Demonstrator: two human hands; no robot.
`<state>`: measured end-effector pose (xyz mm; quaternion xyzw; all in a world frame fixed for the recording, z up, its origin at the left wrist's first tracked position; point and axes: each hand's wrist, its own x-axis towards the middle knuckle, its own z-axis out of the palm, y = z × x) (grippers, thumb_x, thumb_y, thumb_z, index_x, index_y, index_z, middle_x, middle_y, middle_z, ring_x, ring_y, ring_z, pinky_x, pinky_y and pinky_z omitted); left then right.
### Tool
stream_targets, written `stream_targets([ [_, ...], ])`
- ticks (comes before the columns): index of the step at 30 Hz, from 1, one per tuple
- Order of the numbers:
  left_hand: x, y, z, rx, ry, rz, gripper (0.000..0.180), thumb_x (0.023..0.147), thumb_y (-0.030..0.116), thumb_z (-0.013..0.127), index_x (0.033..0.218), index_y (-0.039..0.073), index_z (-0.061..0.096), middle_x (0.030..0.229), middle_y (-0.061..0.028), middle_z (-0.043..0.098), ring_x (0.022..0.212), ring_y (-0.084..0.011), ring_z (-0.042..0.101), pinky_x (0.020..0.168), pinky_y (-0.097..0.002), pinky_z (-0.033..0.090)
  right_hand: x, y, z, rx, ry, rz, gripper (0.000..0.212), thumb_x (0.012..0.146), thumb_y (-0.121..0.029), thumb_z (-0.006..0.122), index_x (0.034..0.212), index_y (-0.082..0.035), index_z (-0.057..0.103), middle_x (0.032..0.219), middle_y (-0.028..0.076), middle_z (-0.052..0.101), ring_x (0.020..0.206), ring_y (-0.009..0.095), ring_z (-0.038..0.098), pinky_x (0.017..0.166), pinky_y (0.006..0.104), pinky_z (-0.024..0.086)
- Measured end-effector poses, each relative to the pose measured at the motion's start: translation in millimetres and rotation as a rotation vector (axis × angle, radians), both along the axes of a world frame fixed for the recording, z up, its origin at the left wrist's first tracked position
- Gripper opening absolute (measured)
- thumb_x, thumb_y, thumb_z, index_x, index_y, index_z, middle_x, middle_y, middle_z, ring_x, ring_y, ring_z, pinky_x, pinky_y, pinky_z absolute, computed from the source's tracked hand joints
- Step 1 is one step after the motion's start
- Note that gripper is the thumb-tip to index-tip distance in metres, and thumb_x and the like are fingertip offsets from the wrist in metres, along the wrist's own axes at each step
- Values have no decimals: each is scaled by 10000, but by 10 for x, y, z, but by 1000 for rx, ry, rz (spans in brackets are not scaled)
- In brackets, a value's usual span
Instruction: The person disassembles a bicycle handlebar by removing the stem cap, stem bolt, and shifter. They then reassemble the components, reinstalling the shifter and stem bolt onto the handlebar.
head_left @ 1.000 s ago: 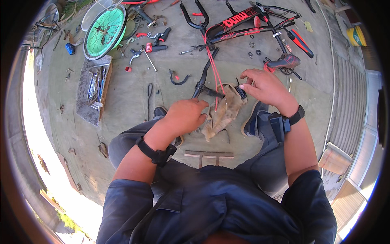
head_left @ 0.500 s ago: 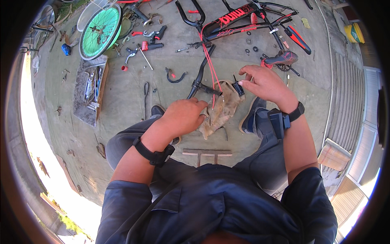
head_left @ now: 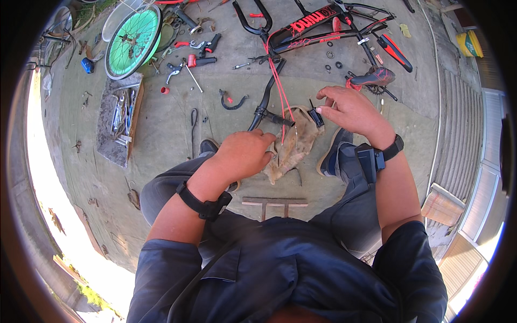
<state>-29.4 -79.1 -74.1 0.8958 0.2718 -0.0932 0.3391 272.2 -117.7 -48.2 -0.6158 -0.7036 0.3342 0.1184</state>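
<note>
Two red cables (head_left: pixel 278 82) trail over the cloth (head_left: pixel 291 153) between your hands, beside the handlebar (head_left: pixel 266 94). Your left hand (head_left: pixel 241 154) curls near the cloth's edge; whether it grips anything, I cannot tell. Your right hand (head_left: pixel 349 110) is loosely open at the black part (head_left: pixel 315 117), which lies on the cloth. Snagging the cables could kink their ends, and tugging the cloth could tip the black part. Beyond, the frame (head_left: pixel 307 27) blocks your forward reach; loose rings (head_left: pixel 339 64) could get kicked away

Left grip (head_left: pixel 240 154): palm side hidden (back faces up).
</note>
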Motion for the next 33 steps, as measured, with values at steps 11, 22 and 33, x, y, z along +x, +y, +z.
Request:
stream_targets([
  [11,12,0,4,2,-3,-4,355,890,250,648,1197,72,626,1003,-169,677,920,-383,679,770,-489,549,-8,5,37,-11,-4,5,322,911,-239,665,1113,4,611,880,125,660,784,279,643,702,388,492],
  [22,18,4,-11,-19,-16,2,375,885,242,649,1213,63,623,1026,-181,669,921,-407,657,792,-498,529,-5,-5,-15,25,11,1,320,907,-241,662,1105,7,615,898,129,662,789,274,652,686,385,490],
  [33,26,4,-3,-22,-7,-2,384,887,245,647,1225,64,623,1025,-181,669,922,-406,657,794,-498,528,-2,-9,-14,11,7,-9,320,898,-233,671,1106,4,619,897,131,669,787,270,661,678,386,493],
])
